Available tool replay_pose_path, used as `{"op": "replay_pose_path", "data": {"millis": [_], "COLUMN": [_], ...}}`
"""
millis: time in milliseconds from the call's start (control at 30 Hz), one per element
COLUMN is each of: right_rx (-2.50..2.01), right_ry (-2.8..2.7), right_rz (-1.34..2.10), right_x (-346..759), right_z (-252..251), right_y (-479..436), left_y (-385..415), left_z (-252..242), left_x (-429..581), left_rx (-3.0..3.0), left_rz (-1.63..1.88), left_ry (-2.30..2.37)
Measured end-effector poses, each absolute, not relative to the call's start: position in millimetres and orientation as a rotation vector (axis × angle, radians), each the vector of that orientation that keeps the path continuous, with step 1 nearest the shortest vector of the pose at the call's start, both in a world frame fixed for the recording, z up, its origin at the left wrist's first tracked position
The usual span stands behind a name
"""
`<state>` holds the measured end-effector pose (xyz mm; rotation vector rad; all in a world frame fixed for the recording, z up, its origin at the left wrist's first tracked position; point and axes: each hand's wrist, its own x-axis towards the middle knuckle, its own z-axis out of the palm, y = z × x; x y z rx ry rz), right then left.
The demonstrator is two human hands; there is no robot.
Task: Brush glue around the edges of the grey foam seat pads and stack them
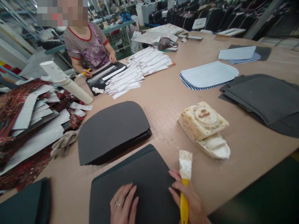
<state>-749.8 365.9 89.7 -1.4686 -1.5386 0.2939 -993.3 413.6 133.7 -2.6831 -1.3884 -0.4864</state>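
Observation:
My left hand (123, 203), a ring on one finger, lies with its fingers stretched out on a stack of dark grey sheets (149, 174) in front of me. At the stack's right edge is my right hand (195, 202), closed around a glue brush (184, 199) with a yellow handle. The brush stands bristles up, coated in white paste, and some fingertips of that hand touch the sheet edge. Beyond the hands, a block-shaped glue container (203, 121), crusted with dried glue, has white paste in its front opening. Another stack of curved grey pieces (114, 130) lies just past mine.
Across the table (163, 99) a co-worker (93, 46) holds a yellow brush beside white strips (140, 68). Patterned red fabric (14, 146) and a white tube (77, 90) are left. Striped pieces (209, 73) and grey sheets (263, 96) lie right.

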Motion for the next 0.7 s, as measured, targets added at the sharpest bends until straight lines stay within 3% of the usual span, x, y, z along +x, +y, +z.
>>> {"op": "replay_pose_path", "data": {"millis": [233, 700], "right_rx": [-1.563, -1.700], "right_ry": [-1.647, -1.397], "right_rz": [0.073, 0.279], "right_x": [-743, -757], "right_z": [91, 52], "right_y": [378, 356], "left_y": [498, 506], "left_z": [117, 104], "left_x": [-896, -893], "left_rx": [-2.732, -2.661], "left_rz": [-0.765, -0.775], "left_ry": [-1.704, -2.063]}}
